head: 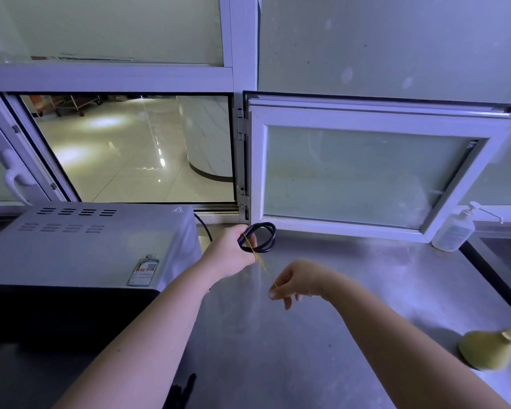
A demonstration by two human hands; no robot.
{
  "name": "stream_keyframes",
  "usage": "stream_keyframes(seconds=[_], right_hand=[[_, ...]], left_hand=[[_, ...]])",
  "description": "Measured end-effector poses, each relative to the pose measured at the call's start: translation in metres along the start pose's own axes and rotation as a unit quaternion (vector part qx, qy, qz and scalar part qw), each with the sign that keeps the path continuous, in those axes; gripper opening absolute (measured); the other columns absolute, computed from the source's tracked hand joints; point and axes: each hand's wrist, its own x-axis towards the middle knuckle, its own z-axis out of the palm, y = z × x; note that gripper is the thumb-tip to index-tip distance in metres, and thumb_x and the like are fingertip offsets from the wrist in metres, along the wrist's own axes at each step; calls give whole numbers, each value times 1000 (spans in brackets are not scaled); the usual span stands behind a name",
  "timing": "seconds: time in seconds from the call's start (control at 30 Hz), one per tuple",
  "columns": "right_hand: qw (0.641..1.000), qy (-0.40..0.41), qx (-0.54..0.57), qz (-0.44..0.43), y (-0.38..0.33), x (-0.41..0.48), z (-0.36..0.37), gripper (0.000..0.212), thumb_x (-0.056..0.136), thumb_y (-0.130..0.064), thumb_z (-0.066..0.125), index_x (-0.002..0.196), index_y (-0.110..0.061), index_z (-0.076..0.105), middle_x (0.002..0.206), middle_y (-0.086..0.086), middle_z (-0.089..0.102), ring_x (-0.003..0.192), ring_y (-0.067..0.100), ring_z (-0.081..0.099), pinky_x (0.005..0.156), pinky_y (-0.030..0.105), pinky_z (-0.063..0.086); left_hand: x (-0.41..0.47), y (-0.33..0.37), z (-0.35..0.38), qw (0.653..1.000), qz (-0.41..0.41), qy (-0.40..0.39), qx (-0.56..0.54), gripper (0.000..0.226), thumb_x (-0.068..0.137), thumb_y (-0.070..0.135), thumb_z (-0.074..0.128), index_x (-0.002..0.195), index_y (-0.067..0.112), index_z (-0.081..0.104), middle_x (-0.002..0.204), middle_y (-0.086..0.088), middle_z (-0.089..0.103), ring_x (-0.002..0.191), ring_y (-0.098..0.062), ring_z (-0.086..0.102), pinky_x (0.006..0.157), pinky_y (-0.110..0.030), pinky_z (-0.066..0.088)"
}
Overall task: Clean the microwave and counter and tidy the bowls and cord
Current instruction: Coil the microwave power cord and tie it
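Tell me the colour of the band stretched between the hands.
Yellowish; the band shows best in the head view.

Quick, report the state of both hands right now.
Left hand: closed, gripping the coiled black power cord.
Right hand: closed, pinching the thin yellow rubber band stretched from the cord.

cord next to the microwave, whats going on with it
A person is bundling the black cord of the microwave. Their left hand grips the coiled cord above the steel counter, just right of the microwave. Their right hand pinches a thin yellow band stretched from the coil, apparently to tie it.
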Motion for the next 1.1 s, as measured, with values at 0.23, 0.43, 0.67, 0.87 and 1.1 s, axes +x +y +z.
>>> stream_keyframes(seconds=[0.23,0.43,0.67,0.87,1.1], right_hand=[[976,209,67,14,29,22,33,102,67,-36,87,150,-34,27,138,-16,53,125,8,50,86,28,51],[828,475,295,30,19,26,62,60,83,-35,73,134,-52,47,111,-4,58,82,3,56,79,23,44],[511,520,685,3,-19,28,55,25,86,-17,72,111,-20,72,107,-9,72,90,-1,65,83,17,47],[507,334,794,-16,-19,32,58,32,90,-52,58,110,-29,68,115,-23,66,100,7,53,79,25,36],[738,161,622,-205,9,28,62,84,49,-81,72,125,-48,56,133,-33,50,126,7,42,104,48,27]], left_hand=[[-11,0,19,995,-19,78,-64,22,73,5,66,81,24,59,56,18,54,51,-4,44,53,-20,35],[-17,6,29,983,-75,104,-129,28,75,4,61,86,29,61,73,8,57,62,-12,49,57,-23,37],[-33,11,46,987,-67,61,-134,27,76,4,59,96,23,63,77,5,62,57,-7,48,44,-8,32],[-36,2,47,984,-85,75,-135,26,77,5,61,96,23,63,84,-5,64,62,-13,48,48,-12,35],[-35,0,38,987,-71,41,-140,27,77,3,63,89,28,62,68,11,56,53,-2,47,52,-16,37]])
